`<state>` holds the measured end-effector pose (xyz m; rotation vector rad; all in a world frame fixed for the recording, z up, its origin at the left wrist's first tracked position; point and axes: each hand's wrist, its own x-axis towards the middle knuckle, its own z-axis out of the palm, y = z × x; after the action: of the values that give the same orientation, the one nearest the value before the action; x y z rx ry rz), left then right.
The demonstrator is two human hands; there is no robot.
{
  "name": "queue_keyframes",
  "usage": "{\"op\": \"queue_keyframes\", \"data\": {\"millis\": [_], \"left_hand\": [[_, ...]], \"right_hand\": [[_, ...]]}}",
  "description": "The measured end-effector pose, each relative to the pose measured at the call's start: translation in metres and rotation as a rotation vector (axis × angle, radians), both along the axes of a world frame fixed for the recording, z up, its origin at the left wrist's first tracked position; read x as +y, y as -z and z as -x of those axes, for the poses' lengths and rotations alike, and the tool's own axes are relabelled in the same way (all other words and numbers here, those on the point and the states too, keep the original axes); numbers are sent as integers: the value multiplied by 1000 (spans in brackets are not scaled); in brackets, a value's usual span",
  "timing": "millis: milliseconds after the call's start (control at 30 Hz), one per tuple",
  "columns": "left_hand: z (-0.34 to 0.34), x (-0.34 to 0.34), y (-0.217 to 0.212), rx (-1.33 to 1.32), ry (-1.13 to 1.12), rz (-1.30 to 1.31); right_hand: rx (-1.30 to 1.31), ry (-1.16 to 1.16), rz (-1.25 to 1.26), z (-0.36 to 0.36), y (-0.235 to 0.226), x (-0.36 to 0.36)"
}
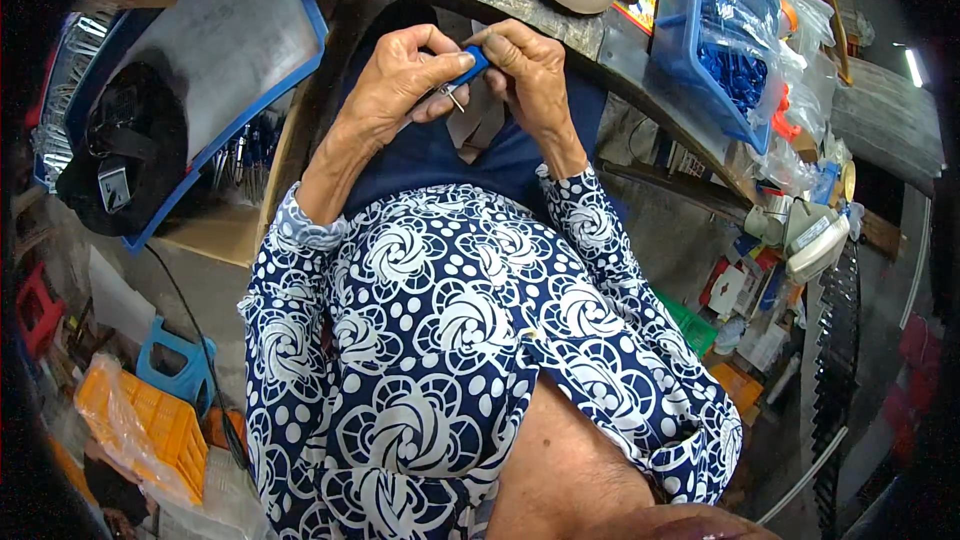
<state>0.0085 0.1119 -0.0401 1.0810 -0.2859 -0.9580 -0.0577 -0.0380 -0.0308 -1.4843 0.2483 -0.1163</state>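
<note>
Close together above my lap, both hands are at a small blue piece [476,62] with a thin metal part [453,97] sticking out of it. It looks like the handle of a small folding tool, but its exact kind is too small to tell. My left hand [408,78] pinches it between thumb and curled fingers. From the other side, my right hand [532,65] has its thumb and forefinger closed on the far end. The fingers hide much of the piece.
The bench edge [620,65] curves just beyond my hands, bearing a round dish [590,0] of small metal pins. Right of that stands a blue crate [690,90] of blue parts and plastic bags. A blue-edged tray [240,30] and black bag [125,155] are at left.
</note>
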Motion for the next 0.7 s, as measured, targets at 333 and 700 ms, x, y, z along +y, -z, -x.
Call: {"op": "queue_keyframes", "data": {"millis": [333,700], "left_hand": [[-3,4,-2,-59,-4,-29],[-4,-4,-7,-153,-33,-176]], "right_hand": [[61,-89,-77,-7,5,-8],[62,-30,-25,-7,10,-3]]}}
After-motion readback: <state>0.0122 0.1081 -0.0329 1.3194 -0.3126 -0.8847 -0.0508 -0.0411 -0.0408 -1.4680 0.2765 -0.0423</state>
